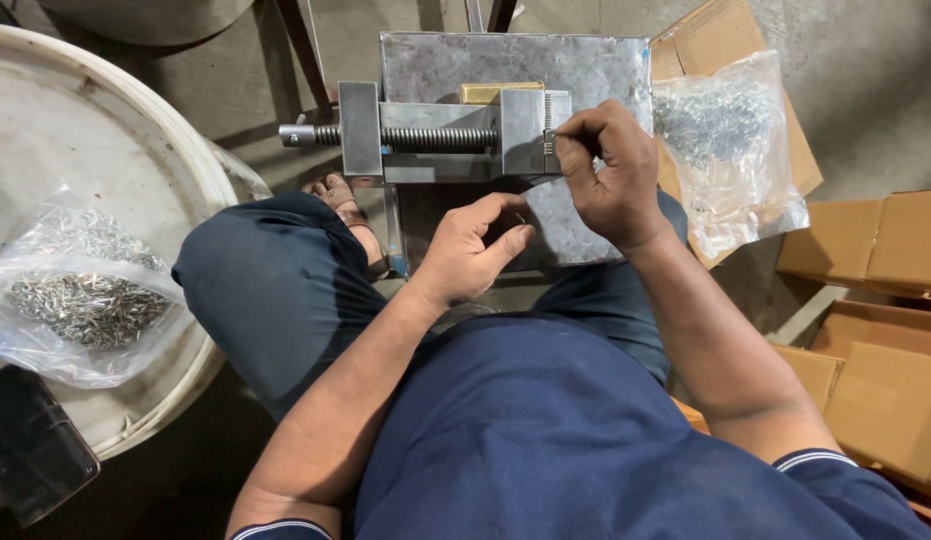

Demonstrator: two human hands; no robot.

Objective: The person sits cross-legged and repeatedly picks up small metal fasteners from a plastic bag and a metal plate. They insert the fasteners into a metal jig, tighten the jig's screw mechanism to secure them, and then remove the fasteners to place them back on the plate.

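Your right hand [611,175] pinches a thin metal piece [549,135] at the steel vise [446,135] while your left hand [476,245] curls nearly closed, contents unclear; a loose pinch could drop the piece.

White round drum lid [176,170], cardboard boxes [876,240], dark tray [31,455], concrete floor [866,90]

head cam | looks steeply down | close over lap, vise [446,130]
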